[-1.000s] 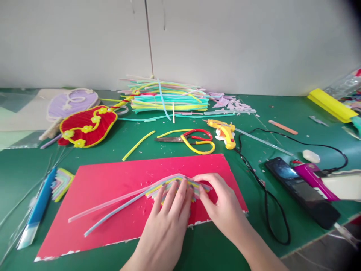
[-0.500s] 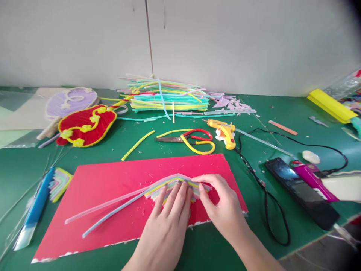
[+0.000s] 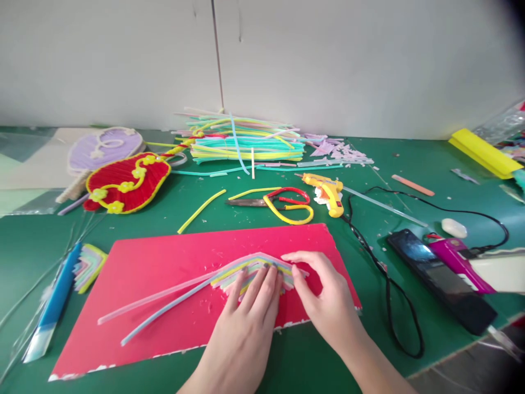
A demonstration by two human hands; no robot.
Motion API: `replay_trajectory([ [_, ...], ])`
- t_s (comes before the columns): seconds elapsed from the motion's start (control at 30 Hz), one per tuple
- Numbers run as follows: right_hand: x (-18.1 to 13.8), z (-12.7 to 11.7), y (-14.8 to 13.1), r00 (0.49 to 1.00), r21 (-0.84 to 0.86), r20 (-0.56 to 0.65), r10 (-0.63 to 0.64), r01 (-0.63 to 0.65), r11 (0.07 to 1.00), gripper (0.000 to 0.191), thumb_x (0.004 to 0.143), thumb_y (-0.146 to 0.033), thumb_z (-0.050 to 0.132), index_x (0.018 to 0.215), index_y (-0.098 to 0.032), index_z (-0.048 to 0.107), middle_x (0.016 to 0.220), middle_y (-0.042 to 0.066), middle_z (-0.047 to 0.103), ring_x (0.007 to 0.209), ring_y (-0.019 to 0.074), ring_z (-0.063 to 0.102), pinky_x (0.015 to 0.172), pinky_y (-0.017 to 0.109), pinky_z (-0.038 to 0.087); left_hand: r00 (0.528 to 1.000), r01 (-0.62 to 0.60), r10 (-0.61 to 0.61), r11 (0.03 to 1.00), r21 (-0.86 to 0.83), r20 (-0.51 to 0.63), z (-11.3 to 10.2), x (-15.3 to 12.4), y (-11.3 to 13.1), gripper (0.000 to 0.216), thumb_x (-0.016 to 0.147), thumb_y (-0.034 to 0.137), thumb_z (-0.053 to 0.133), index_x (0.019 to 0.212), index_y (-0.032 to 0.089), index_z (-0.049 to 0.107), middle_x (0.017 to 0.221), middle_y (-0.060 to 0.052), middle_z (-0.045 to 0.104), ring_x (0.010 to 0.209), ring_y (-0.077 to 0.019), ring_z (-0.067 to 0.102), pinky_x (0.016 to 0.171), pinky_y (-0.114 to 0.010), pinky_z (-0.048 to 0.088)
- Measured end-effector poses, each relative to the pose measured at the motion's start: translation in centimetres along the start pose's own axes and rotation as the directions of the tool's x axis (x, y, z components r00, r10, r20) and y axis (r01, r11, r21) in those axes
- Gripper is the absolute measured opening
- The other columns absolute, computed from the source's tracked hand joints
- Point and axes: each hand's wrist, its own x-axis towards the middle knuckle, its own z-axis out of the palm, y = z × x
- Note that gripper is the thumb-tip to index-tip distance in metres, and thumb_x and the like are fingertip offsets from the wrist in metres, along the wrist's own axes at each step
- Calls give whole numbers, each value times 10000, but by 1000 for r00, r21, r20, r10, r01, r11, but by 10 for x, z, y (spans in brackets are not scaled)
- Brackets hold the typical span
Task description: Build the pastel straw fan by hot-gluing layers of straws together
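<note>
A nested chevron of pastel pipe cleaners (image 3: 221,281) in yellow, pink, green and white lies on a red board (image 3: 164,257). My left hand (image 3: 246,323) rests flat over its middle, fingers stretched out and pressing it down. An outer pink pipe cleaner (image 3: 156,297) bends over the peak, its long tail running left beside a blue-grey pipe cleaner (image 3: 164,312). At the chevron's right arm, my right hand (image 3: 328,295) has thumb and forefinger on either side of the pink pipe cleaner. The left palm hides the chevron's lower middle.
Scissors (image 3: 287,205) and a yellow glue gun (image 3: 328,194) lie behind the board. Its black cord (image 3: 389,295) loops past a phone (image 3: 441,282) on the right. Pipe cleaner bundles (image 3: 246,148) and a red fan-shaped piece (image 3: 118,178) sit farther back. A small chevron (image 3: 92,262) is left.
My right thumb and forefinger have shifted slightly along the chevron's right arm. My left hand stays pressed on the middle. The whole view has drifted very slightly.
</note>
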Motion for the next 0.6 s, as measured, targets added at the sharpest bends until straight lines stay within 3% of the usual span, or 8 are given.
replay_trajectory([
  [0.17,-3,-10,4,999,-49,-9,42,-42,998,161,903,-200,488,1018,-228,597,993,42,690,932,177,653,814,316,554,999,-15,15,1000,-4,38,-2,-2,-1,483,893,122,306,1320,134,532,1373,-55,549,1271,-246,437,1057,-438,262],
  [0.3,-9,-18,8,998,-90,1,57,-56,994,194,909,-223,488,1070,-241,594,1047,40,690,978,182,653,829,319,555,999,-7,6,1000,7,42,-5,2,0,462,910,166,299,1276,138,580,1339,-41,582,1235,-244,462,1037,-437,283],
  [0.6,-7,-16,18,998,1,-4,58,-58,998,143,907,-191,491,977,-234,609,959,21,695,910,155,659,811,279,538,998,-35,34,999,10,51,-2,2,-1,471,916,159,288,1312,150,543,1316,-32,594,1230,-251,468,1036,-440,295],
])
